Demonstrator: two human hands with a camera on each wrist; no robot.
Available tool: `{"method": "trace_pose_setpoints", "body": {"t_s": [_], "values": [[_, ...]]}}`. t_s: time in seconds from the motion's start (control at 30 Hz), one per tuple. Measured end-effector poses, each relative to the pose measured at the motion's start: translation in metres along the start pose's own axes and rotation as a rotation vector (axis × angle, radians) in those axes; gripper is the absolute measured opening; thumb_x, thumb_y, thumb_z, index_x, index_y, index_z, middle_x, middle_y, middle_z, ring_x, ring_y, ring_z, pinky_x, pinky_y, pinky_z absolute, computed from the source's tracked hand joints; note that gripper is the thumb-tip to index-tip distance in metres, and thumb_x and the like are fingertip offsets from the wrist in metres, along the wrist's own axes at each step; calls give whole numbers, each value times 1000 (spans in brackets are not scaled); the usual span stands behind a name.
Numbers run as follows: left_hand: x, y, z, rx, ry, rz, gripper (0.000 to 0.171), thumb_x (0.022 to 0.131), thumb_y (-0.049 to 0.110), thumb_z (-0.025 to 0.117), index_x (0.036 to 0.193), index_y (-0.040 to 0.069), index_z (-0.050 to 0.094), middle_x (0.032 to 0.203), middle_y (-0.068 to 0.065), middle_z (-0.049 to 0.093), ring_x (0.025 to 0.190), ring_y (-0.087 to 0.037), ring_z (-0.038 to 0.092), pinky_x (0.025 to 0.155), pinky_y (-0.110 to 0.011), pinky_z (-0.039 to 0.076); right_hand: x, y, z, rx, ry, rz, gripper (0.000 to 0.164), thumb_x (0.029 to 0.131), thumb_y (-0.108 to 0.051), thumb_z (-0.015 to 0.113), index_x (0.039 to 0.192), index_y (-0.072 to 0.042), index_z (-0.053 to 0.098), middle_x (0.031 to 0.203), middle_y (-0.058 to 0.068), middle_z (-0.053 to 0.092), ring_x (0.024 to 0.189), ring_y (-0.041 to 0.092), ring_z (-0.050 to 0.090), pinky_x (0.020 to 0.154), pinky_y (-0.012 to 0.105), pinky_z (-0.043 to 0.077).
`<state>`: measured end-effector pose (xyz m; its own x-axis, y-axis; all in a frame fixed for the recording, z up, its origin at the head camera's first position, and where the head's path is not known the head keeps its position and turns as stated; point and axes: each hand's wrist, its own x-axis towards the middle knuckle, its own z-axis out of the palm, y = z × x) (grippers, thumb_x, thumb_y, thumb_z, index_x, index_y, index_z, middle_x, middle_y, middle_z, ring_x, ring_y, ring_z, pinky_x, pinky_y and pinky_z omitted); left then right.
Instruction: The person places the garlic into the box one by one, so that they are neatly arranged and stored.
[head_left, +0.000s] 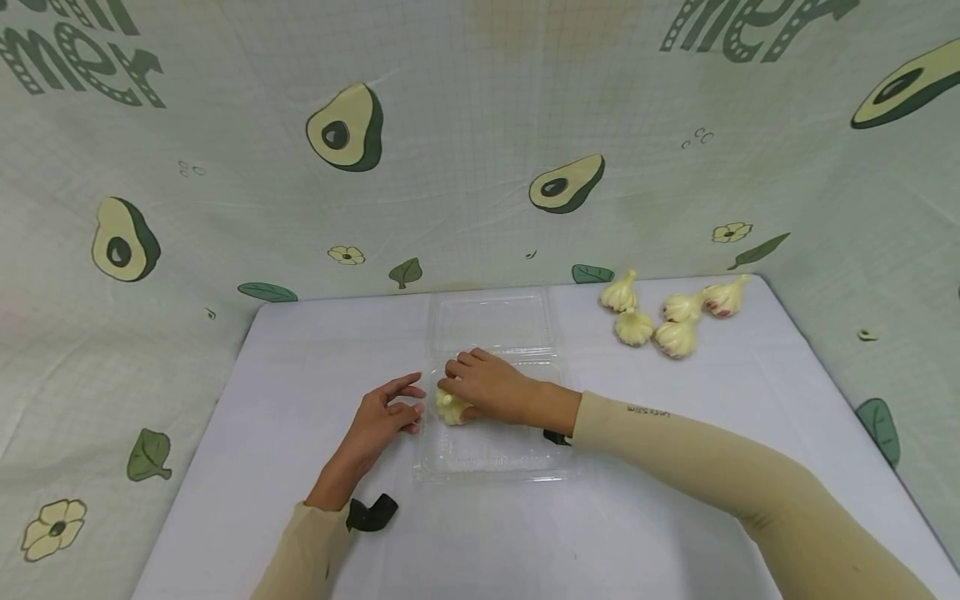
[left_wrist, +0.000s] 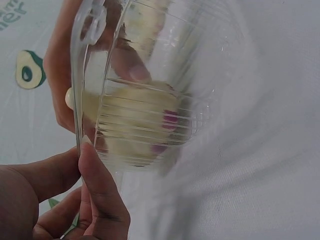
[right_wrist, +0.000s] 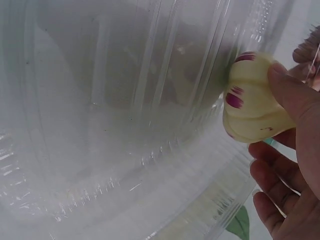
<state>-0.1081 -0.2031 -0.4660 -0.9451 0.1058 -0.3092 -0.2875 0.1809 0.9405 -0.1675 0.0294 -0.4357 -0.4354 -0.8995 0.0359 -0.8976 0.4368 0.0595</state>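
A clear plastic clamshell container [head_left: 491, 462] lies open on the table, its lid [head_left: 491, 321] folded back toward the wall. My right hand [head_left: 495, 387] holds a garlic bulb [head_left: 451, 410] at the container's left side, thumb on one side and fingers on the other. Pale cream with purple patches, the bulb [right_wrist: 252, 102] is close against the ribbed wall in the right wrist view. My left hand [head_left: 381, 423] pinches the container's left rim between thumb and fingertips. Through the clear wall, the bulb [left_wrist: 137, 125] shows in the left wrist view.
Several more garlic bulbs [head_left: 677, 338] are grouped at the table's back right. A white cloth covers the table [head_left: 322, 350], and a curtain printed with avocados [head_left: 348, 129] hangs behind and at the sides. Black mounts [head_left: 372, 512] are on both wrists.
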Motion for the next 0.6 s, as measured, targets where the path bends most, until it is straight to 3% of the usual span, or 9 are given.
{"method": "trace_pose_setpoints", "body": {"t_s": [0.37,0.6], "values": [[0,-2,0,7,3,-4,58,101,-5,66,156,3,49,133,-22,59,75,-11,66,69,-22,60,-13,1,-21,19,-31,60,62,93,-50,78,141,-13,64,135,3,64,126,23,58,113,38,45],[1,-2,0,10,0,-2,59,101,-5,66,157,3,49,135,-22,58,75,-11,65,70,-22,60,-41,10,-37,56,36,138,61,97,-47,77,143,-10,62,141,7,62,131,28,57,116,42,43]]}}
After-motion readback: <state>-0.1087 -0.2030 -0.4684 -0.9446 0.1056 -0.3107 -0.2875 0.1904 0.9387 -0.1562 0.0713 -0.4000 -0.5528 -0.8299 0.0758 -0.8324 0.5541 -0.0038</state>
